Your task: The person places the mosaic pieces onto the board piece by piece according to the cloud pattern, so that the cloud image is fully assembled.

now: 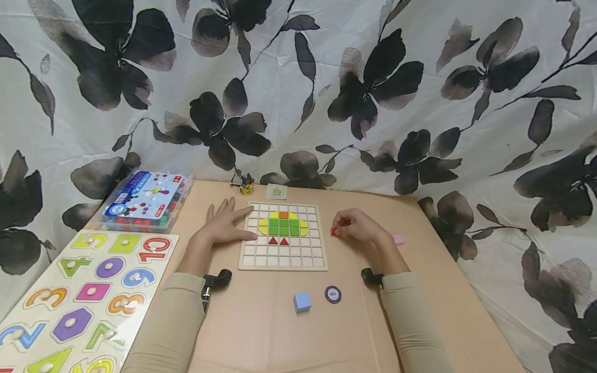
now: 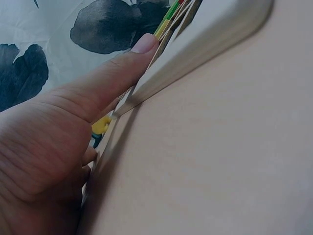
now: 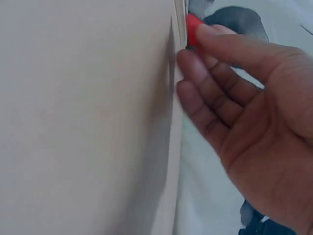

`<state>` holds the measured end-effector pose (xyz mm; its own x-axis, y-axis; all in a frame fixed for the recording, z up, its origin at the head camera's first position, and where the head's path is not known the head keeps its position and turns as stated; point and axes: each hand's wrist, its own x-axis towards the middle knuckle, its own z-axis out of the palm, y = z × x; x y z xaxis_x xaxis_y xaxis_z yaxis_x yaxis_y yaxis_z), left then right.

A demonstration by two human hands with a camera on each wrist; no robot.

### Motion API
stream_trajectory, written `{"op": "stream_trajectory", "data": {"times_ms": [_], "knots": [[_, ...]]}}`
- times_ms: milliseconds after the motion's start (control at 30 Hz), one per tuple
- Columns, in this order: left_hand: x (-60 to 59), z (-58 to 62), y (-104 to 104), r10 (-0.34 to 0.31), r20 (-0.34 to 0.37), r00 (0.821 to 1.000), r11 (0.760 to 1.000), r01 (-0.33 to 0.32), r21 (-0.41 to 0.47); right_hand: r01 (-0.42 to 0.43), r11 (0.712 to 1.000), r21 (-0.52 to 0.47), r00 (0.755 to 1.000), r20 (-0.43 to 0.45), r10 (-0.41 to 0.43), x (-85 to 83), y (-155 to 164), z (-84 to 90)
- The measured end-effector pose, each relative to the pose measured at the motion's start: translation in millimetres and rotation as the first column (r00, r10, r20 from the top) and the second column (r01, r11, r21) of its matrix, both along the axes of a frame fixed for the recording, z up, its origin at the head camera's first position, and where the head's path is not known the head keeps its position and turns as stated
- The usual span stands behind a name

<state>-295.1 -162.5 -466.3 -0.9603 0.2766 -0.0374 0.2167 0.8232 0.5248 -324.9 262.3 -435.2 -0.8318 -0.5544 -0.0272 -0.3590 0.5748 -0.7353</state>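
A square pale board (image 1: 283,263) with a grid of cells lies on the table. Green squares (image 1: 284,228) fill its middle, with yellow pieces (image 1: 263,227) around them and an orange square (image 1: 283,215) at the top. Two red triangles (image 1: 272,241) sit just below the green. My left hand (image 1: 226,225) has its fingers spread, the thumb (image 2: 144,46) and index finger touching the board's left edge. To the right of the board, my right hand (image 1: 363,226) pinches a small red piece (image 3: 192,29) between thumb and fingers; its full shape is hidden.
A blue cube (image 1: 302,302) and a dark round chip (image 1: 333,294) lie in front of the board. Behind it are a small card (image 1: 277,191) and a yellow figurine (image 1: 245,184). A number puzzle board (image 1: 88,269) and clear plastic case (image 1: 146,199) stand left. A pink piece (image 1: 398,240) lies behind the right wrist.
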Motion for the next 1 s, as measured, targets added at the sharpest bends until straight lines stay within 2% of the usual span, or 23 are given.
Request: {"op": "stream_trajectory", "data": {"times_ms": [233, 433, 633, 800, 1000], "knots": [[-0.7, 0.7, -1.1, 0.003, -0.006, 1.0, 1.0, -0.003, 0.003, 0.001, 0.996, -0.084, 0.997, -0.071, -0.007, -1.1, -19.8, 9.7], [-1.4, -1.2, -1.2, -0.007, -0.006, 1.0, 1.0, 0.007, -0.001, -0.065, 0.991, -0.12, 0.993, -0.102, 0.053, 3.0, -46.4, 18.5], [-1.9, -0.2, -0.5, 0.001, -0.005, 1.0, 1.0, -0.001, 0.005, -0.143, 0.988, -0.054, 0.989, -0.051, 0.141, 1.8, -75.6, 20.8], [-1.3, 0.8, 0.5, -0.004, -0.007, 1.0, 1.0, 0.004, 0.007, -0.235, 0.972, -0.001, 0.972, -0.019, 0.235, -0.2, -91.7, 15.6], [-0.9, 1.2, 0.8, -0.002, 0.004, 1.0, 1.0, 0.002, 0.009, -0.274, 0.96, 0.05, 0.962, -0.001, 0.274, -1.5, -99.9, 8.9]]}}
